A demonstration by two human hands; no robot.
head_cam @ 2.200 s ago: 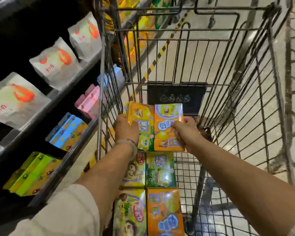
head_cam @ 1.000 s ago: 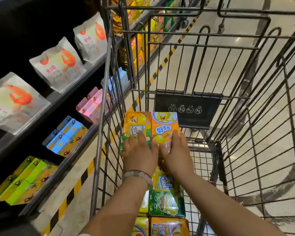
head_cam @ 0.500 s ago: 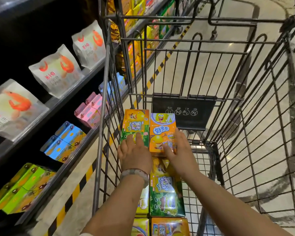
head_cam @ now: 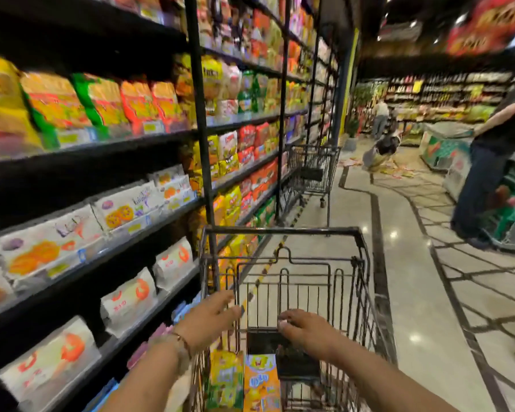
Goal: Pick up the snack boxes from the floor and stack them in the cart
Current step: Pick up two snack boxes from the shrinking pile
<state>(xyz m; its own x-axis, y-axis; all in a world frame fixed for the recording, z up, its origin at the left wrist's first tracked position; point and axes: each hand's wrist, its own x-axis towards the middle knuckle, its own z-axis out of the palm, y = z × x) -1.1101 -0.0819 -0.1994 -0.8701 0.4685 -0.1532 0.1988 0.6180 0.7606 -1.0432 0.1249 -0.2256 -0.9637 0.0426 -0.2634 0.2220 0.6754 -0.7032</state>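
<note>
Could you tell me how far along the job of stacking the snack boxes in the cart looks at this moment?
Done: two snack boxes, a green one and an orange one, lie side by side in the cart. In hand: nothing; the left hand and right hand hover above them, no grip on either box. Left: I cannot tell; the floor in view shows no boxes close by.
</note>
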